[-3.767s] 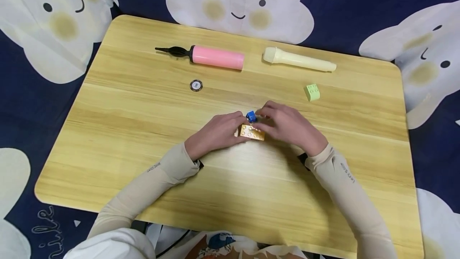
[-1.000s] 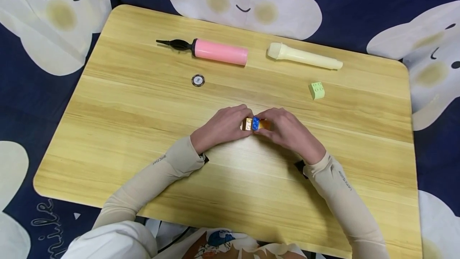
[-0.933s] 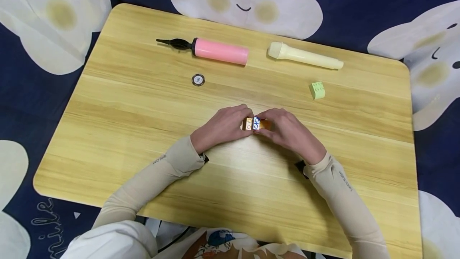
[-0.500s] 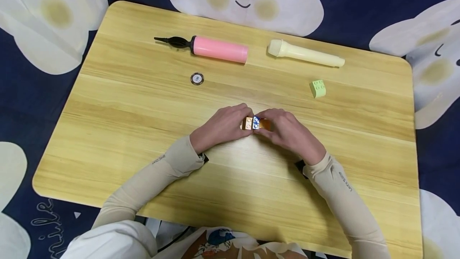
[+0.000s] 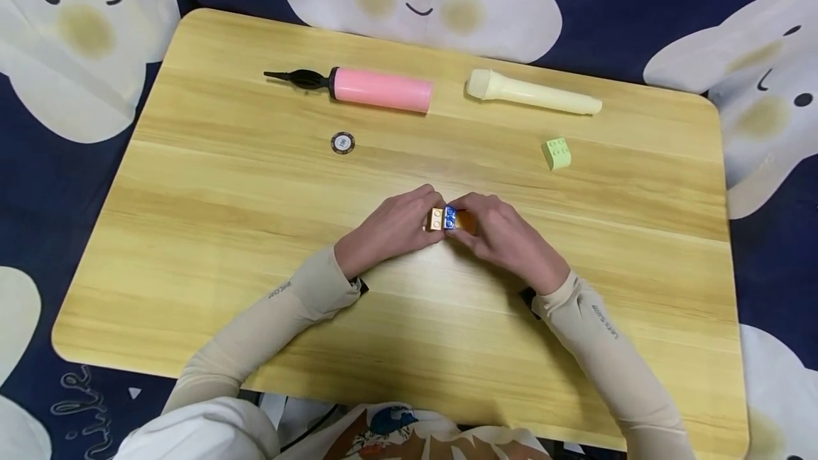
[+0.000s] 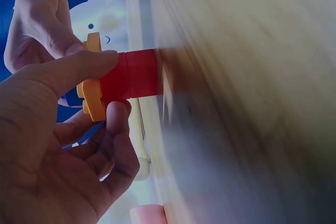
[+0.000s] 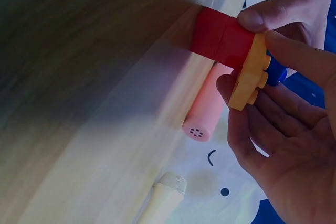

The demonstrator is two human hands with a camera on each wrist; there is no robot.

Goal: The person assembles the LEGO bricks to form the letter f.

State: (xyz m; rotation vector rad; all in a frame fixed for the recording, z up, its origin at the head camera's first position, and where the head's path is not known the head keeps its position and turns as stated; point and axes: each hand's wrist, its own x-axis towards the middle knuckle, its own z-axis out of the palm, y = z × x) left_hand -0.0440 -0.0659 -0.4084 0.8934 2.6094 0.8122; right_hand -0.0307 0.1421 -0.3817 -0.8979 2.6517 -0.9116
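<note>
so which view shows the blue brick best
The head view: the blue brick's studded top faces the camera, between the hands. The right wrist view shows only part of it behind the yellow-orange brick; the left wrist view shows even less, mostly hidden.

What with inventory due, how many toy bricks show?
5: green brick on the table; blue brick, orange brick, upper red brick, lower red brick stacked between left hand and right hand. More may be hidden.
</note>
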